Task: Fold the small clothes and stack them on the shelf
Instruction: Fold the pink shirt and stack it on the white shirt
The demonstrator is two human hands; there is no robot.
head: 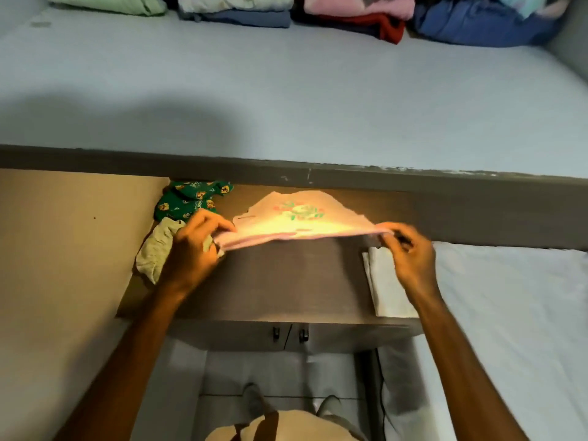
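A small pink garment (299, 219) with a green and pink print is stretched flat above the dark wooden cabinet top (286, 281). My left hand (197, 243) pinches its left end and my right hand (410, 246) pinches its right end. A green printed garment (187, 198) lies bunched at the back left of the top. In front of it, partly under my left hand, sits a crumpled pale yellow garment (156, 253). A folded white cloth (386, 281) lies on the right side, partly behind my right wrist.
Above is a wide pale blue shelf (286, 90) with a grey front edge (318, 175). Folded clothes in green (108, 3), blue-grey (235, 11), pink and red (356, 14) and blue (477, 22) line its back. A beige wall (63, 233) stands left, a white surface (509, 313) right.
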